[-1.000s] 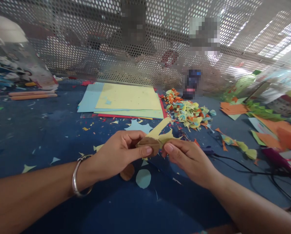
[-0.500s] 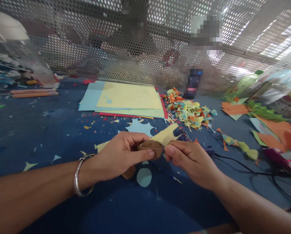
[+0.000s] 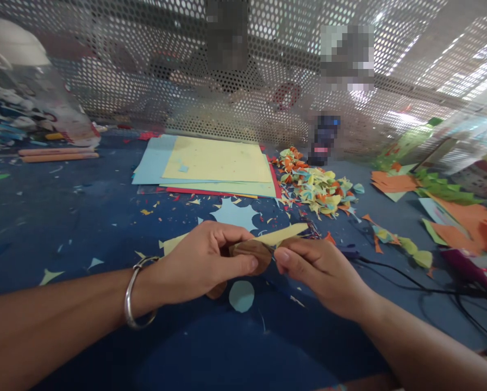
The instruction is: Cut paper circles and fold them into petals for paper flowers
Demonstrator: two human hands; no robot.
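My left hand (image 3: 211,260) is closed on a brown, rounded, wood-like disc (image 3: 251,255), its thumb across the front. A piece of yellow paper (image 3: 282,234) lies behind the disc and sticks out to the right above my right hand (image 3: 308,266). The right thumb and fingers are pinched at the disc's right edge, where a thin dark thing shows; its kind is hidden. Below the hands a pale blue paper circle (image 3: 242,296) lies on the table. Another brown piece (image 3: 217,290) peeks out under my left hand. Behind it rests a blue sheet with scalloped cutouts (image 3: 236,214).
Stacked coloured paper (image 3: 217,157) lies at the back, beside a pile of small folded paper pieces (image 3: 323,187). A large clear jar (image 3: 50,100) stands at left. Orange paper (image 3: 467,220) and black cables (image 3: 410,285) lie at right. A perforated metal screen (image 3: 145,103) rises behind.
The yellow paper has tipped down and now shows as a narrower strip. The brown disc has turned and dropped slightly between my hands, which stay in nearly the same place.
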